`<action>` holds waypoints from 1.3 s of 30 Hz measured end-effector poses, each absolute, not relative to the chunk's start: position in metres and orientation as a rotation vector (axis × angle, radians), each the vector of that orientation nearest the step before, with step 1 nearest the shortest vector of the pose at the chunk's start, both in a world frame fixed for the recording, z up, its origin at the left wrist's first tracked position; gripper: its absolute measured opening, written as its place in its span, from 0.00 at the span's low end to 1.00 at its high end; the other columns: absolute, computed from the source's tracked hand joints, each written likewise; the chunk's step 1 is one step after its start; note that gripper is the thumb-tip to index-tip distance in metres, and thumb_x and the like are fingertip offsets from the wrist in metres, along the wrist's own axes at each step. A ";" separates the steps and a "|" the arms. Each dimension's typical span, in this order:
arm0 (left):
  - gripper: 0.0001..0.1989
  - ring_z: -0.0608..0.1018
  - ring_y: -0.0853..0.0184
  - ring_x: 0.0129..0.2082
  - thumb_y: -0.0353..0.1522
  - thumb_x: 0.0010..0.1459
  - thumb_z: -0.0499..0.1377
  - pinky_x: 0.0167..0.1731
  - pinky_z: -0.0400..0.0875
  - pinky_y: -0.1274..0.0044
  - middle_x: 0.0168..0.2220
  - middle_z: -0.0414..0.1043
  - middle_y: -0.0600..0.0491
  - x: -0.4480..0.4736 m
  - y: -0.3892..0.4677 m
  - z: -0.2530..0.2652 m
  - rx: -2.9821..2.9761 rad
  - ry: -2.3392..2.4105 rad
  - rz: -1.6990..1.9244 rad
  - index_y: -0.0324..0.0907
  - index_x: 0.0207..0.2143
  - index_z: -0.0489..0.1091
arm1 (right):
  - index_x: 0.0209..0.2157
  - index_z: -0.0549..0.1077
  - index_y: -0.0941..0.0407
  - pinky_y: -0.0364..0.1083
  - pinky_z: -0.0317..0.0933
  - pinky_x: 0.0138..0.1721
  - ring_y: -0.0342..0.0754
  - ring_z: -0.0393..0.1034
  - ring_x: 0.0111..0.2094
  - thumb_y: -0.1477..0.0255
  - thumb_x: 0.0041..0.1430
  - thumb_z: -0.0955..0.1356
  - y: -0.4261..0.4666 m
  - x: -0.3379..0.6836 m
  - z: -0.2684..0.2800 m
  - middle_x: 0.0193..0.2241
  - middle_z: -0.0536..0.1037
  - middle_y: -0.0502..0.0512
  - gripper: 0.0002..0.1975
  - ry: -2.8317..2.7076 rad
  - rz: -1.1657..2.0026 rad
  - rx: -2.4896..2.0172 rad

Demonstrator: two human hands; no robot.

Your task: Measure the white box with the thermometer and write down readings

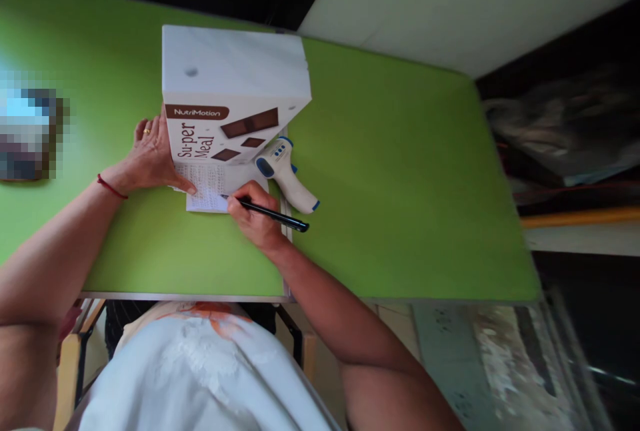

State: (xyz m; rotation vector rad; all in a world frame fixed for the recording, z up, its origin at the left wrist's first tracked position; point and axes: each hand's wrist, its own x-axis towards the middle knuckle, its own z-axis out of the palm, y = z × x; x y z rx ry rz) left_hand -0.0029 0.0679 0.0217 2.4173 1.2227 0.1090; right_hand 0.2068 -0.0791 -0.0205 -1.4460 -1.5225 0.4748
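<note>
A black pen (273,212) is gripped in my right hand (256,217), its tip at a small sheet of paper (207,194) covered in lines of handwriting. My left hand (155,154) lies spread on the table, its thumb on the paper's left side and its fingers beside a white box (235,64). The box is printed "NutriMotion" and "Super Meal" and stands just beyond the paper, hiding part of it. To the right of the paper, a white and blue infrared thermometer (287,174) lies on its side, close to my right hand.
The green folding table (400,184) has a seam running across its middle. A pixelated, dark-edged object (30,137) lies at the far left. Beyond the right edge, plastic-wrapped things (550,124) sit on a shelf. My body is close to the table's front edge.
</note>
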 end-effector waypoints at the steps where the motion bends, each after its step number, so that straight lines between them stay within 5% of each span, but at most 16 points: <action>1: 0.79 0.48 0.37 0.74 0.80 0.26 0.48 0.72 0.35 0.49 0.74 0.54 0.42 -0.003 0.068 0.021 2.434 1.217 0.102 0.39 0.72 0.55 | 0.26 0.65 0.51 0.42 0.61 0.25 0.43 0.64 0.21 0.67 0.58 0.66 -0.079 0.207 -0.020 0.19 0.71 0.45 0.08 -1.519 0.466 -1.443; 23: 0.78 0.54 0.37 0.72 0.79 0.28 0.49 0.71 0.36 0.49 0.76 0.48 0.38 -0.003 0.068 0.021 2.450 1.233 0.079 0.37 0.73 0.53 | 0.26 0.67 0.51 0.44 0.62 0.27 0.44 0.64 0.23 0.64 0.59 0.68 -0.080 0.209 -0.023 0.20 0.71 0.46 0.09 -1.504 0.508 -1.507; 26: 0.77 0.53 0.37 0.73 0.79 0.27 0.50 0.71 0.36 0.48 0.76 0.51 0.44 -0.003 0.068 0.021 2.438 1.225 0.109 0.44 0.73 0.53 | 0.27 0.66 0.51 0.43 0.61 0.27 0.44 0.64 0.22 0.65 0.59 0.67 -0.080 0.208 -0.022 0.20 0.70 0.45 0.09 -1.510 0.508 -1.474; 39: 0.79 0.50 0.33 0.72 0.79 0.25 0.49 0.69 0.35 0.46 0.73 0.57 0.47 -0.003 0.069 0.023 2.420 1.189 0.096 0.43 0.74 0.53 | 0.25 0.64 0.50 0.43 0.61 0.26 0.44 0.63 0.22 0.64 0.58 0.67 -0.079 0.209 -0.022 0.19 0.70 0.45 0.10 -1.492 0.498 -1.492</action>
